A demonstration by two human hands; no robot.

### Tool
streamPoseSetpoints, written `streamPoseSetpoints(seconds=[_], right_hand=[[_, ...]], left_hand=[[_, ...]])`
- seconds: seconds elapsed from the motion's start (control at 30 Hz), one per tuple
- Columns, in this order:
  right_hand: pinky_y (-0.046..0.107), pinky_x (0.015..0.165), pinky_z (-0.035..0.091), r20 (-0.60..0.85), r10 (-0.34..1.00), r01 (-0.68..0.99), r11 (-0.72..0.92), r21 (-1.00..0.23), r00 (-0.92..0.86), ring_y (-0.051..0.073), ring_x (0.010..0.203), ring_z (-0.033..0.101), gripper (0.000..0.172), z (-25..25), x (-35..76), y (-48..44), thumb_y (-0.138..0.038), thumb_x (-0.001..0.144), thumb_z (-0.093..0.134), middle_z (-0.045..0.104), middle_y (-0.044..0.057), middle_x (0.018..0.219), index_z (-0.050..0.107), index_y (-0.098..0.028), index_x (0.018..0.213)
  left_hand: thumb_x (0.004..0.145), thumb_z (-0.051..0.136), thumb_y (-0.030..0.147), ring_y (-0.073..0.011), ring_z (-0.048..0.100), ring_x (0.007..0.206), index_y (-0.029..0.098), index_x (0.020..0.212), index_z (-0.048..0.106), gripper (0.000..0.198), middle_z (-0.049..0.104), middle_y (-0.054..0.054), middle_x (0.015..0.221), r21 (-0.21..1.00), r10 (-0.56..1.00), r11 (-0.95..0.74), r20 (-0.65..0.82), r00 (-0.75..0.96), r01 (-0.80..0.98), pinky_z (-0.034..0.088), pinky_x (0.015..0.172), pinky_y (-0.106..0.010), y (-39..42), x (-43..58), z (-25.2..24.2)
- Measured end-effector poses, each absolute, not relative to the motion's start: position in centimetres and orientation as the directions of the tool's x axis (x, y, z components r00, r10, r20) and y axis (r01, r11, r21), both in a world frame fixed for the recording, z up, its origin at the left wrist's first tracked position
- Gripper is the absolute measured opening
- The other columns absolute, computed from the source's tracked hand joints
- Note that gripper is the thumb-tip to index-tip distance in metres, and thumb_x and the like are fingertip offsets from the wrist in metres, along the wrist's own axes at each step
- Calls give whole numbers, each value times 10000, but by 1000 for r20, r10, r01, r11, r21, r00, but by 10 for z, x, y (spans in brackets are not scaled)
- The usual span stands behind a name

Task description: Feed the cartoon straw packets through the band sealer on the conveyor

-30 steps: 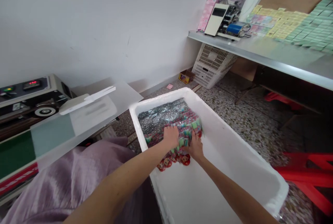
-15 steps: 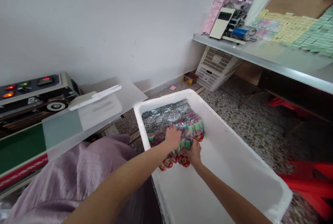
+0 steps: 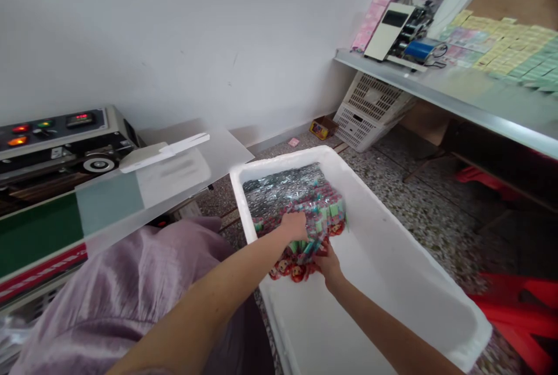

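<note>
A white foam box (image 3: 392, 241) stands before me, its far end filled with shiny plastic packets (image 3: 283, 189) packed in rows. The nearer packets carry red, pink and green prints, some with a red-haired cartoon figure. My left hand (image 3: 294, 225) is on top of the pile, fingers curled down into the packets and partly hidden. Just right of it and nearer to me, my right hand (image 3: 328, 263) closes around the edge of a bunch of printed packets (image 3: 300, 259).
At left is a sealing machine (image 3: 65, 136) with lit switches and a green belt (image 3: 39, 229). The right-hand table (image 3: 462, 96) bears a small machine (image 3: 392, 32) and stacked boxes (image 3: 510, 49). Under it are white crates (image 3: 366, 107). A red stool (image 3: 518, 305) stands at right.
My right hand has shifted slightly at the bunch's edge, and the front packets have moved with it. The left hand's fingers are now bent further down. The view has turned slightly left.
</note>
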State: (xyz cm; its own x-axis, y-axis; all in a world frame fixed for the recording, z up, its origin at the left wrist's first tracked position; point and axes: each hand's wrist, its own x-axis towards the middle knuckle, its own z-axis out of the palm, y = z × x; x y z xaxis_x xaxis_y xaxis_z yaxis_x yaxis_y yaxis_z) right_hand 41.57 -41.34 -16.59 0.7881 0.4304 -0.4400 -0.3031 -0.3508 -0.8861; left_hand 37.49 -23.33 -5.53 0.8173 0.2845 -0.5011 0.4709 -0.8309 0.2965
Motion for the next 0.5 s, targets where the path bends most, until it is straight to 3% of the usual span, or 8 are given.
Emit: streamPoseSetpoints(seconds=[0.17, 0.37, 0.5], right_hand=[[397, 641, 580, -450, 393, -347, -307, -886, 802, 272, 712, 689, 676, -162, 411, -408, -426, 398, 859, 672, -15, 690, 569, -254, 985], [380, 595, 557, -431, 420, -271, -389, -880, 799, 263, 668, 672, 497, -165, 410, -408, -451, 456, 822, 719, 42, 715, 610, -223, 842], [397, 552, 526, -378, 469, -101, -514, -852, 798, 259, 591, 626, 393, -171, 420, -410, -475, 488, 773, 680, 42, 630, 629, -209, 737]], left_hand=[[938, 659, 416, -270, 615, 1172, 171, 1300, 584, 444, 610, -113, 1322, 280, 223, -870, -512, 830, 406, 515, 999, -512, -236, 374, -58], [955, 634, 405, -263, 622, 1153, 170, 1289, 591, 411, 621, -107, 1303, 281, 181, -891, -499, 847, 356, 506, 1001, -516, -238, 369, -60], [751, 836, 443, -291, 640, 1164, 165, 1363, 520, 742, 677, -133, 1258, 288, 155, -895, -517, 842, 342, 434, 1074, -493, -237, 370, -62]])
